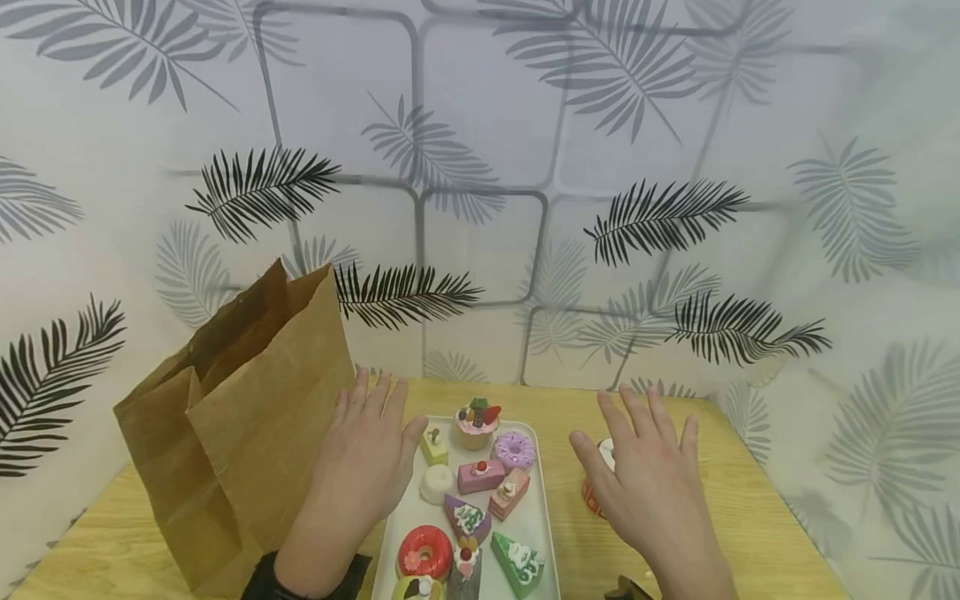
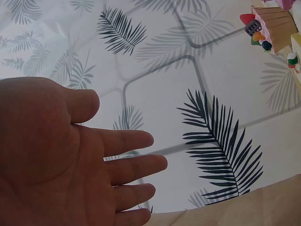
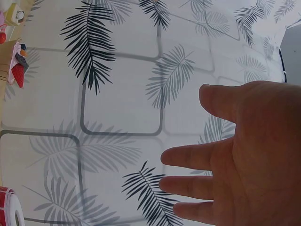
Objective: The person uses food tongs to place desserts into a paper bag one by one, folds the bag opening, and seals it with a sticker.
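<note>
Both hands hover above the table with straight, spread fingers and hold nothing. My left hand (image 1: 367, 467) is between a brown paper bag (image 1: 270, 425) and a white tray (image 1: 543, 508). My right hand (image 1: 648, 475) is right of the tray and partly covers a red and white round item (image 1: 591, 500). On the tray lie several toy-like sweets: a fruit-topped cupcake (image 1: 476, 429), a purple donut (image 1: 514, 450), a red donut (image 1: 425, 550), a green cake slice (image 1: 517, 565) and a purple cake slice (image 1: 467, 517). The wrist views show the left palm (image 2: 51, 155) and right palm (image 3: 263, 150).
The paper bag stands upright with its mouth gaping, at the left of the wooden table (image 1: 727, 492). Behind the table hangs a white leaf-patterned cloth (image 1: 480, 250). More pieces on the tray include a white bun (image 1: 437, 483) and a pink cake slice (image 1: 480, 477).
</note>
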Demonstrator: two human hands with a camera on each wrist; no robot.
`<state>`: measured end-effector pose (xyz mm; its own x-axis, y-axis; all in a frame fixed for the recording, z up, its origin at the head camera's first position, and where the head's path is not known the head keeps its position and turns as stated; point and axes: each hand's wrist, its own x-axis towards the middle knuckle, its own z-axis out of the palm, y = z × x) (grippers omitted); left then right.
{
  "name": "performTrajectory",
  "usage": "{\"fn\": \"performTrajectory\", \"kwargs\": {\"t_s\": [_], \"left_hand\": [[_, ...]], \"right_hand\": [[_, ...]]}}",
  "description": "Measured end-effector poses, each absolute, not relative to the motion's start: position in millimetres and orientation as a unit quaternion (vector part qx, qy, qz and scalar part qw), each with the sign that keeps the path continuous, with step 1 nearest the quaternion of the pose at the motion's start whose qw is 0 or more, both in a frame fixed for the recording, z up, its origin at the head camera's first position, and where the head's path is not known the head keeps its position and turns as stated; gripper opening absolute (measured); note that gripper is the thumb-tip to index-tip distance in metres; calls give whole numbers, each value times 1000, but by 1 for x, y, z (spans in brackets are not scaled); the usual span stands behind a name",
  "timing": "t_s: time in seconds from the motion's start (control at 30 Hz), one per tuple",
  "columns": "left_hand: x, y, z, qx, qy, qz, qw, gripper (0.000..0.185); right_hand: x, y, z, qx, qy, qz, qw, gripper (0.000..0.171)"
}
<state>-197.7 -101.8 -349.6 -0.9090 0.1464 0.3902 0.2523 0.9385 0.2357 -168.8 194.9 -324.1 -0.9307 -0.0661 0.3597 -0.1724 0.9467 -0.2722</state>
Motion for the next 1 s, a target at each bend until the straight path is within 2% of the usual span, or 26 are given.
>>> {"fn": "performTrajectory", "kwargs": {"t_s": [0.3, 0.47, 0.83, 0.93, 1.0], "left_hand": [[-196, -101, -348, -108, -966, -144, 186, 60], [-187, -100, -341, -135, -954, -152, 220, 58], [-137, -122, -310, -209, -826, -204, 482, 36], [-130, -130, -301, -223, -770, -211, 559, 37], [-128, -134, -296, -221, -726, -217, 614, 38]], "right_hand": [[-165, 197, -323, 60, -971, 155, 172, 73], [-161, 201, -324, 60, -970, 163, 167, 74], [-147, 236, -344, 54, -984, 83, 146, 77], [-143, 252, -355, 53, -988, 54, 135, 79], [-140, 265, -363, 52, -990, 37, 124, 87]]}}
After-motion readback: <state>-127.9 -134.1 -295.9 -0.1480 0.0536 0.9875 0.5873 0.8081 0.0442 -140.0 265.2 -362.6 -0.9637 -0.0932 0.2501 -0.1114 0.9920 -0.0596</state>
